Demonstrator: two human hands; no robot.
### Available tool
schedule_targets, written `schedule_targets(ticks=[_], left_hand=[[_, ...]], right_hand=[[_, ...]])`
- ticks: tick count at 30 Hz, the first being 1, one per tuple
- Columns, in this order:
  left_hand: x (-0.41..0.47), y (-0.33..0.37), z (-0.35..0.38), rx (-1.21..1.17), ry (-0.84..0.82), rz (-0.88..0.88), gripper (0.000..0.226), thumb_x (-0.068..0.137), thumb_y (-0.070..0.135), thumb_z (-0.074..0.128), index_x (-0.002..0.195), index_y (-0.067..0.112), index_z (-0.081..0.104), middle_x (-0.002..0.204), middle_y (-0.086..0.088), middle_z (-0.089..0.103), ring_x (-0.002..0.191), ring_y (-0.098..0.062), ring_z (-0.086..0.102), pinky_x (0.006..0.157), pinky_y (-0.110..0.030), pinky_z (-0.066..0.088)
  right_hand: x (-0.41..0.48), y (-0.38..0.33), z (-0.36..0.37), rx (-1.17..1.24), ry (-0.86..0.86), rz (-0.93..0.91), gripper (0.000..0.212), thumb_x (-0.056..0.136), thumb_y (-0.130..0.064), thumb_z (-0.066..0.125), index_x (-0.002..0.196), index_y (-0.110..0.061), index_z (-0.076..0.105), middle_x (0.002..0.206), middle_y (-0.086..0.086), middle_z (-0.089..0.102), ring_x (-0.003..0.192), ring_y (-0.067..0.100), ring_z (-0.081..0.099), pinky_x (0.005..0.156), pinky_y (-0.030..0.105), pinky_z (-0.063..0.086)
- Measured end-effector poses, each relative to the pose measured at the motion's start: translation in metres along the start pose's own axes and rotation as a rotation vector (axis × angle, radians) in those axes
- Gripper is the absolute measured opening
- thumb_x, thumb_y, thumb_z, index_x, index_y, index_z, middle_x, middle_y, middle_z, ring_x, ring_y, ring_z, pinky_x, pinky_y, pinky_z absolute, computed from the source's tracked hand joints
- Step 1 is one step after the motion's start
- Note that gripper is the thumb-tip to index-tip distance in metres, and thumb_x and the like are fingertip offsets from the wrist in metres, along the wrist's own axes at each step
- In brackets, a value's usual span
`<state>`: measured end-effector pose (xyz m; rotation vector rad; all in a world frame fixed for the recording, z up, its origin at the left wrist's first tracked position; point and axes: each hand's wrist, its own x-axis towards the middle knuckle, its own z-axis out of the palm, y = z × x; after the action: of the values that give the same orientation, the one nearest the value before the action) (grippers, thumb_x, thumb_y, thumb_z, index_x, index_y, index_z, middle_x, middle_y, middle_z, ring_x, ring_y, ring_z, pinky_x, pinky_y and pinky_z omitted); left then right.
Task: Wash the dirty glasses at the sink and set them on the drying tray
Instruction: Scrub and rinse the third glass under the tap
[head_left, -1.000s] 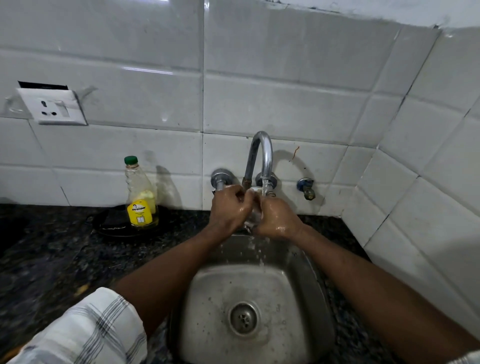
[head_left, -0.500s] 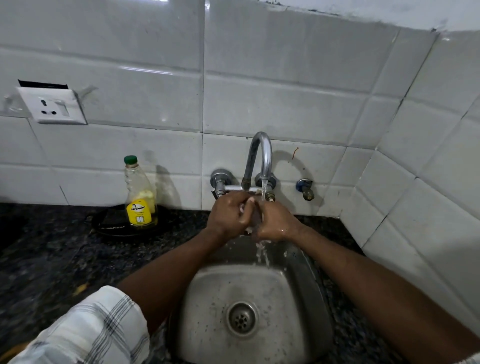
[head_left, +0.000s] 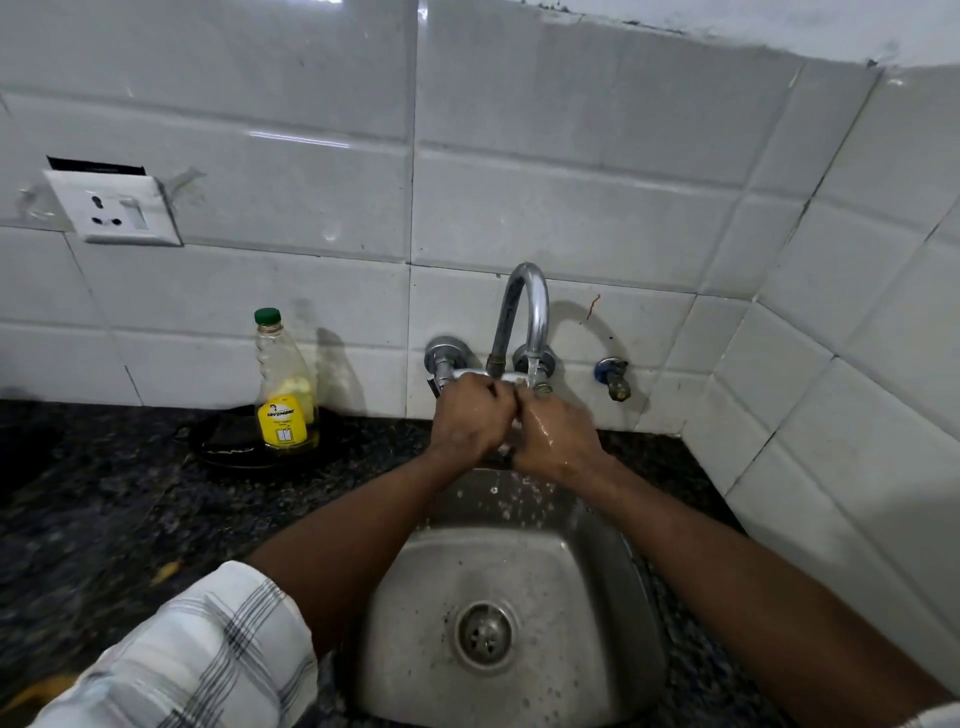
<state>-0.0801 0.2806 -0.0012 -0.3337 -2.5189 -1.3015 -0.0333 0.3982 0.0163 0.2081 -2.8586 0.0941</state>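
Both my hands meet under the curved steel tap (head_left: 529, 306), where water runs from the spout. My left hand (head_left: 470, 418) and my right hand (head_left: 556, 436) have curled fingers closed around a small clear glass (head_left: 514, 425). Only a pale sliver of the glass shows between them; the rest is hidden. Water drips from my wet right hand into the steel sink (head_left: 415, 597) below. No drying tray shows in this view.
A soap bottle (head_left: 285, 395) with a green cap and yellow label stands on a black dish (head_left: 223, 441) on the dark granite counter (head_left: 104, 509), left of the tap. A small valve (head_left: 613, 374) juts from the tiled wall at right. A wall socket (head_left: 117, 210) sits upper left.
My hands have stayed together under the tap, shifting slightly as they rub. The water stream keeps running; splashes on the sink's back wall have changed.
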Motion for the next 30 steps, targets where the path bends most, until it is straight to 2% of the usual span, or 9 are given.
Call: schedule_targets(ticks=[2, 5, 7, 11, 17, 22, 27, 28, 30], left_hand=[[-0.005, -0.006, -0.001, -0.02, 0.06, 0.125, 0.048, 0.095, 0.045, 0.038, 0.075, 0.014, 0.069, 0.073, -0.006, 0.069, 0.066, -0.019, 0.062, 0.069, -0.034, 0.053], [-0.016, -0.018, -0.012, -0.026, 0.096, 0.499, 0.035, 0.096, 0.036, 0.048, 0.093, 0.011, 0.071, 0.082, -0.006, 0.069, 0.072, -0.017, 0.059, 0.066, -0.029, 0.045], [-0.012, -0.014, -0.011, -0.032, 0.07, 0.437, 0.032, 0.095, 0.032, 0.048, 0.088, 0.011, 0.07, 0.078, -0.006, 0.069, 0.066, -0.016, 0.058, 0.062, -0.028, 0.044], [0.0, 0.003, 0.0, 0.042, 0.028, -0.036, 0.042, 0.096, 0.04, 0.04, 0.072, 0.014, 0.062, 0.076, -0.011, 0.069, 0.071, -0.025, 0.063, 0.068, -0.032, 0.047], [-0.009, -0.014, -0.011, -0.057, 0.057, 0.505, 0.034, 0.092, 0.033, 0.05, 0.082, 0.008, 0.07, 0.075, -0.005, 0.066, 0.067, -0.012, 0.054, 0.063, -0.026, 0.041], [0.0, 0.004, 0.001, 0.01, -0.008, 0.036, 0.049, 0.091, 0.044, 0.036, 0.074, 0.011, 0.067, 0.071, -0.006, 0.067, 0.066, -0.018, 0.063, 0.075, -0.034, 0.056], [-0.013, -0.014, -0.007, -0.055, 0.086, 0.476, 0.036, 0.093, 0.037, 0.05, 0.088, 0.007, 0.07, 0.079, -0.006, 0.069, 0.071, -0.019, 0.061, 0.067, -0.029, 0.046], [-0.012, -0.013, -0.009, -0.047, 0.072, 0.488, 0.036, 0.093, 0.037, 0.048, 0.087, 0.008, 0.07, 0.078, -0.006, 0.069, 0.07, -0.019, 0.061, 0.065, -0.03, 0.046], [-0.007, -0.006, -0.003, 0.008, 0.025, 0.299, 0.042, 0.095, 0.039, 0.043, 0.08, 0.009, 0.069, 0.074, -0.007, 0.068, 0.065, -0.019, 0.061, 0.063, -0.031, 0.049]], right_hand=[[0.002, 0.003, -0.004, 0.059, -0.05, -0.013, 0.064, 0.067, -0.044, 0.081, 0.121, -0.024, 0.054, 0.1, -0.004, 0.069, 0.088, 0.02, 0.067, 0.076, 0.035, 0.057], [0.001, 0.009, -0.013, 0.42, -0.228, 0.028, 0.047, 0.063, -0.029, 0.087, 0.104, -0.023, 0.064, 0.09, -0.008, 0.069, 0.084, 0.013, 0.068, 0.072, 0.028, 0.054], [-0.004, 0.003, -0.016, 0.421, -0.219, 0.059, 0.054, 0.061, -0.028, 0.087, 0.108, -0.022, 0.062, 0.093, -0.006, 0.068, 0.084, 0.015, 0.066, 0.073, 0.029, 0.054], [-0.002, -0.002, -0.006, -0.013, 0.034, 0.022, 0.067, 0.068, -0.045, 0.08, 0.124, -0.021, 0.052, 0.109, 0.001, 0.067, 0.097, 0.024, 0.065, 0.083, 0.036, 0.055], [-0.001, 0.006, -0.017, 0.38, -0.242, 0.035, 0.058, 0.06, -0.032, 0.087, 0.111, -0.022, 0.063, 0.094, -0.008, 0.067, 0.087, 0.016, 0.066, 0.074, 0.028, 0.052], [-0.005, -0.001, -0.01, 0.024, 0.003, -0.01, 0.071, 0.072, -0.053, 0.078, 0.129, -0.021, 0.051, 0.108, -0.001, 0.068, 0.093, 0.022, 0.066, 0.083, 0.035, 0.054], [0.0, 0.007, -0.017, 0.364, -0.206, 0.002, 0.041, 0.064, -0.037, 0.085, 0.098, -0.023, 0.066, 0.079, -0.013, 0.064, 0.078, 0.009, 0.064, 0.066, 0.022, 0.045], [0.0, 0.007, -0.017, 0.39, -0.227, 0.011, 0.041, 0.063, -0.034, 0.085, 0.098, -0.023, 0.066, 0.08, -0.012, 0.065, 0.078, 0.01, 0.065, 0.067, 0.025, 0.048], [-0.002, 0.003, -0.013, 0.246, -0.16, 0.026, 0.053, 0.065, -0.04, 0.084, 0.11, -0.023, 0.06, 0.093, -0.007, 0.067, 0.084, 0.016, 0.066, 0.074, 0.032, 0.054]])
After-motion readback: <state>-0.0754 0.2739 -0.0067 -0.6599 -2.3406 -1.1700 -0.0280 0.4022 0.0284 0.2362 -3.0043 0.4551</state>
